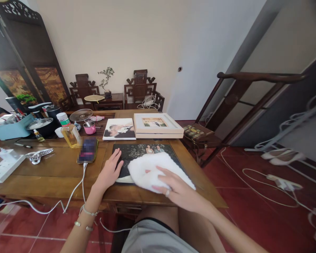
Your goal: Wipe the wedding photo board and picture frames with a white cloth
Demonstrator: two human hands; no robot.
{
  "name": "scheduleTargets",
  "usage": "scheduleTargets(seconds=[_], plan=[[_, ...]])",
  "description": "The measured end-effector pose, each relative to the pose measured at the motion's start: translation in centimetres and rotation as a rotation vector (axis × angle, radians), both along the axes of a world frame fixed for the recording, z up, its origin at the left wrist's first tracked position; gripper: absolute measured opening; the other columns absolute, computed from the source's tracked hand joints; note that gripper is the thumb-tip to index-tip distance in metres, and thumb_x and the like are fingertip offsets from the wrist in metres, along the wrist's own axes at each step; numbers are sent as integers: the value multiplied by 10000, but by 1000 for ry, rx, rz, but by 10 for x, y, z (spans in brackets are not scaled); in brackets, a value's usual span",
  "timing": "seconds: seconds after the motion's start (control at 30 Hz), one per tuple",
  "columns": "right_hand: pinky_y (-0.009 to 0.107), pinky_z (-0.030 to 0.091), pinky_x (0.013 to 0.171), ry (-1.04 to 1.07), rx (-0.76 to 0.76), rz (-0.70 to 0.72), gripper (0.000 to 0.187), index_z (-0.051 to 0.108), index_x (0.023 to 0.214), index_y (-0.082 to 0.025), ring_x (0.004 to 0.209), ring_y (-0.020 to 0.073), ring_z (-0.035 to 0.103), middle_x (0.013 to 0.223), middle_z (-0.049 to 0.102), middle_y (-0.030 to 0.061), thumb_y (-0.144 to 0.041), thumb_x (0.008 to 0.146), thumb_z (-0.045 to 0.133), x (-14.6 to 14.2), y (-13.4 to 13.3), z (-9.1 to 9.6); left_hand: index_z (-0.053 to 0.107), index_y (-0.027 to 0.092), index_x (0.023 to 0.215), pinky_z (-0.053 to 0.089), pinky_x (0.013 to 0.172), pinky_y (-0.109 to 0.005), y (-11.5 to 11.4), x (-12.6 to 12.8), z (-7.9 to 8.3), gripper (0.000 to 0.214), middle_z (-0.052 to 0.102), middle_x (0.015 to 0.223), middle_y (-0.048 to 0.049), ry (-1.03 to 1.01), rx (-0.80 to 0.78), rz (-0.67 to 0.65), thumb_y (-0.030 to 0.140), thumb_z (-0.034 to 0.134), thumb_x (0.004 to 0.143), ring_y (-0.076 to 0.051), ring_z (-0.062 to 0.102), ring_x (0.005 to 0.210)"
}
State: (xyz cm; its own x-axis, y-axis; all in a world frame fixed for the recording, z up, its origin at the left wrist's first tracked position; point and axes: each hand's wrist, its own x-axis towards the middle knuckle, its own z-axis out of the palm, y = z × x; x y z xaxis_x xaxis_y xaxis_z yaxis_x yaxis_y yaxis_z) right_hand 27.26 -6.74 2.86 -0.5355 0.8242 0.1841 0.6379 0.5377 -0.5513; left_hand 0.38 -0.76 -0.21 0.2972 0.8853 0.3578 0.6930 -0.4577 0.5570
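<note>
A dark photo print, showing two people in front of blossoms, lies flat near the table's front edge. My left hand rests on its left side, fingers stretched out and holding nothing. Over the print's lower right part is a white fluffy cloth. My right hand, with a ring on one finger, grips the bunched cloth and presses it against the print. The cloth hides much of the picture and its right corner. Left of my left hand, a phone lies plugged into a white cable.
Behind the print are a small photo panel and stacked framed pictures. A bottle of yellow liquid, a pink cup and a power strip stand at the left. A wooden chair is to the right.
</note>
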Motion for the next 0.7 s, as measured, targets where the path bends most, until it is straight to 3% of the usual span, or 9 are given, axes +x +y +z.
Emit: scheduleTargets(seconds=[0.13, 0.23, 0.33, 0.53, 0.7], plan=[[409, 426, 858, 137, -8, -207, 368, 515, 633, -235, 965, 302, 575, 810, 661, 70, -500, 871, 423, 12, 29, -4, 445, 102, 1347, 288, 1136, -418, 2, 0, -2, 454, 400, 1452, -143, 40, 3, -35, 300, 341, 951, -213, 354, 1360], [376, 431, 745, 223, -9, -292, 389, 428, 592, -238, 740, 253, 557, 659, 585, 34, -510, 867, 393, -2, 57, 0, 502, 98, 1296, 302, 1130, -434, 3, -1, -3, 426, 449, 1417, -148, 37, 18, -43, 275, 341, 944, -218, 368, 1352], [363, 429, 734, 259, -32, -268, 368, 509, 653, -218, 743, 249, 559, 714, 620, 42, -485, 875, 387, -30, 86, 6, 517, 120, 1283, 310, 1125, -446, 5, -2, -5, 413, 461, 1410, -139, 36, 32, -45, 276, 345, 941, -219, 375, 1348], [333, 416, 840, 324, -103, -107, 343, 657, 907, -180, 954, 259, 581, 1003, 684, 80, -460, 860, 463, -94, 133, 19, 522, 121, 1281, 318, 1121, -452, 7, -3, -6, 414, 484, 1391, -143, 35, 36, -59, 286, 361, 938, -231, 381, 1343], [321, 423, 821, 329, -132, -21, 362, 670, 856, -174, 884, 239, 596, 952, 695, 59, -483, 854, 482, -102, 140, 15, 522, 122, 1282, 322, 1117, -460, 6, -3, -4, 414, 477, 1396, -144, 45, 31, -52, 293, 376, 934, -236, 398, 1333]])
